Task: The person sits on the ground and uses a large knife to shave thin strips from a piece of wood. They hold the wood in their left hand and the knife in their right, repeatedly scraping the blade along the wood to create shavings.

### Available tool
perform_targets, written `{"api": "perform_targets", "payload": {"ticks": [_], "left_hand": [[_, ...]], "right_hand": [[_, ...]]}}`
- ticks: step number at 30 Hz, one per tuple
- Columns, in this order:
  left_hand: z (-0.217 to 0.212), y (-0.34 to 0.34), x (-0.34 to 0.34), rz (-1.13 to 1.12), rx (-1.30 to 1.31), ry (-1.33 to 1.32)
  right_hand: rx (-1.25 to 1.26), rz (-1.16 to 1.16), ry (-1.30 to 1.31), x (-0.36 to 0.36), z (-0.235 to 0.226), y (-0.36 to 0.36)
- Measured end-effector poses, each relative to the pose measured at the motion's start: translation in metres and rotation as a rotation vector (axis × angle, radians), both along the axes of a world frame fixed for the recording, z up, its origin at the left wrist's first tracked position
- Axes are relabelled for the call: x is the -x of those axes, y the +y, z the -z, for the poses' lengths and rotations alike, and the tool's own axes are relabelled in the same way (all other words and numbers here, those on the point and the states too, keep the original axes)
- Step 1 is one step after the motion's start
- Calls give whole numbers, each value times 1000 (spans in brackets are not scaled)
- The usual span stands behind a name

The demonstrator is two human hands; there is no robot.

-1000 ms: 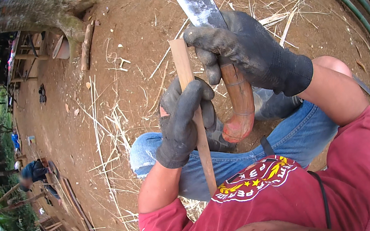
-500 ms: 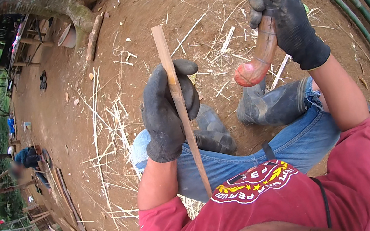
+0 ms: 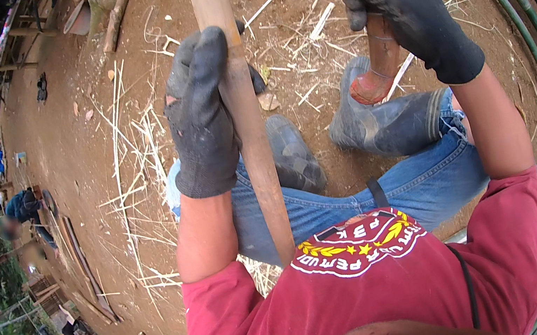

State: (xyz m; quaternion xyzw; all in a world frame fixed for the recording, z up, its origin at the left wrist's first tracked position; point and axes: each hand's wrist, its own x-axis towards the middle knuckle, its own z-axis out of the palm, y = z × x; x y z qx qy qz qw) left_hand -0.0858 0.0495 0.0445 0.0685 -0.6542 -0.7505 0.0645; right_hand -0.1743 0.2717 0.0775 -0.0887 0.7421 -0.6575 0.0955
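Observation:
In a black glove, my left hand (image 3: 198, 119) is closed around a long, flat brown bamboo slat (image 3: 253, 141). The slat stands lengthwise in front of me, its wide end up past the hand and its narrower end against my shirt. My right hand (image 3: 417, 15), gloved too, grips a large knife by its curved wooden handle (image 3: 379, 71). The handle's reddish rounded butt points down toward my boot. Most or all of the blade is hidden or past the upper edge. Slat and knife are apart.
Pale shavings and thin strips (image 3: 147, 145) litter the dirt around my rubber boots (image 3: 393, 125). Long green bamboo poles (image 3: 529, 3) run along the right. Far left, another person (image 3: 23, 205) bends near long dark pieces (image 3: 86, 269) on the ground. A log (image 3: 119, 15) lies beside a tree base.
The slat has turned to show its broad face and moved upward and closer with my left hand. My right hand has risen and turned, carrying the knife's blade out of clear view.

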Motion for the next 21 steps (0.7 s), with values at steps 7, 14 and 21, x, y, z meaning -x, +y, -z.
{"api": "perform_targets", "payload": {"ticks": [7, 14, 21], "left_hand": [[33, -15, 10, 117, -250, 12], [25, 5, 4, 372, -245, -207], [19, 26, -4, 582, 21, -316]], "right_hand": [[-1, -171, -290, 0, 13, -43], [179, -163, -246, 21, 25, -33], [414, 93, -2, 75, 29, 22]]}}
